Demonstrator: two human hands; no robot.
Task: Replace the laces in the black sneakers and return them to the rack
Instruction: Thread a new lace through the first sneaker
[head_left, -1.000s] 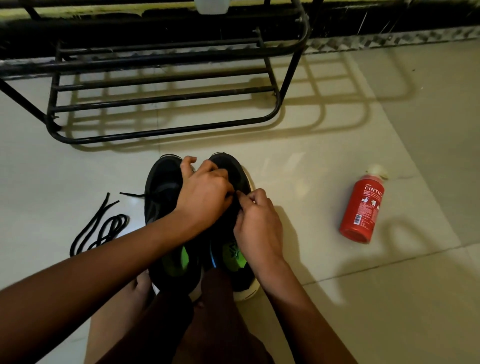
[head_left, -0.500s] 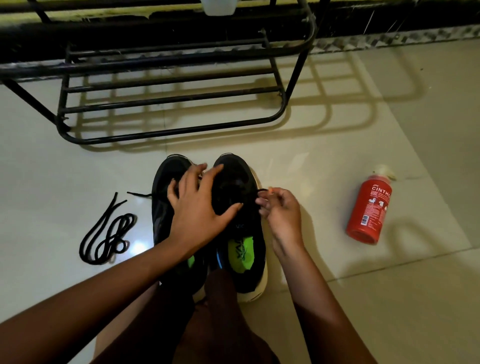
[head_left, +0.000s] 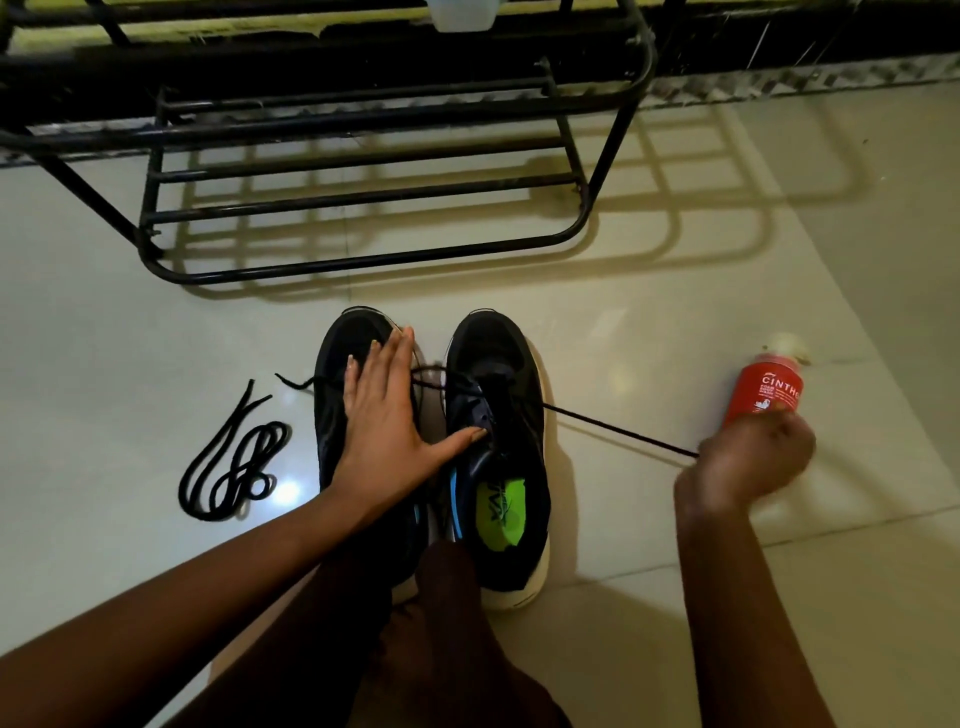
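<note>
Black lace (head_left: 618, 432) stretches taut to the right of the right sneaker (head_left: 498, 343) into my pinching right hand (head_left: 753, 457), while my flat left hand (head_left: 384, 415) presses the left sneaker (head_left: 332, 374).

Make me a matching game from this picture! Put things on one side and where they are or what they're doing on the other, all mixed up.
1 loose lace
2 red bottle
3 left hand
4 right hand

A holds a taut lace
B rests flat across the black sneakers
C coiled on the floor, left of the sneakers
D lies on the floor, right of the sneakers

Pairs: 1-C, 2-D, 3-B, 4-A
</note>
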